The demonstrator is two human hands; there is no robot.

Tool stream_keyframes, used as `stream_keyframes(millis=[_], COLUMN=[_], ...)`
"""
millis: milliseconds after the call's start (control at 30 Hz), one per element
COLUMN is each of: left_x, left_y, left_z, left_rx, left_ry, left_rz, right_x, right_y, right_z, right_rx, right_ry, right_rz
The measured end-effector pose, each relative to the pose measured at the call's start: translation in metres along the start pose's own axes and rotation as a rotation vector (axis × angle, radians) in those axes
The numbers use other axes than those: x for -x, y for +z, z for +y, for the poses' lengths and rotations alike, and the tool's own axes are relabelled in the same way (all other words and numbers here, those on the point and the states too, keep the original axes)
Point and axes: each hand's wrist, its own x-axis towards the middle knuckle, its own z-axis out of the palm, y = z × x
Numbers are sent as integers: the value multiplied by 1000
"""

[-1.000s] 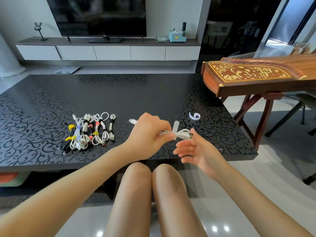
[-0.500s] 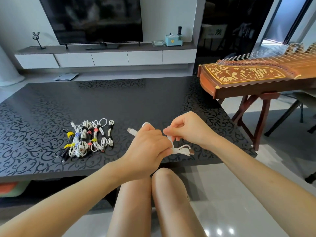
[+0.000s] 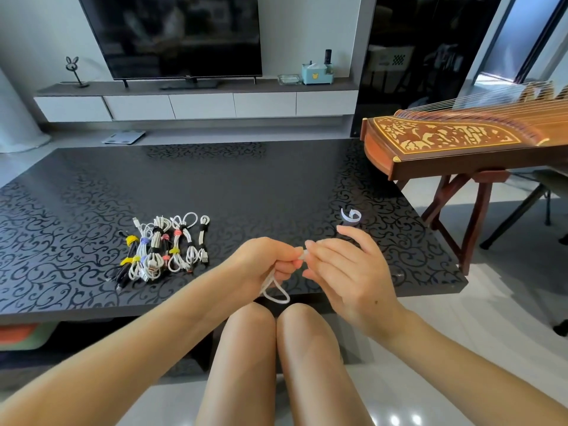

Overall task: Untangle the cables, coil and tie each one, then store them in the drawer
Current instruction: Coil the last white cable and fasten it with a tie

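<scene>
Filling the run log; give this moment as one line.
left hand: grips white cable | right hand: pinches same cable | tied bundles: on table

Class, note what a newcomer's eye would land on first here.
At the near edge of the table, the left hand grips a white cable; the right hand pinches its top. Tied cables lie in a row to the left, and an ornate zither stands at far right.

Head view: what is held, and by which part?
Left hand grips the cable around its coil, a loop hanging below; right hand pinches a white bit at the fist, end or tie unclear.
</scene>
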Motion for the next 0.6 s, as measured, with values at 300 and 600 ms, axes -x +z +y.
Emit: stream_keyframes(millis=[300,600], left_x=[3,-6], left_y=[-2,2], left_z=[2,20], left_rx=[-25,-206], left_ry=[-68,-115], left_rz=[-105,-91], right_x=[-1,-9], right_y=[0,5], right_z=[7,6], right_rx=[-74,234], right_ry=[-29,-26], right_rz=[-40,-156])
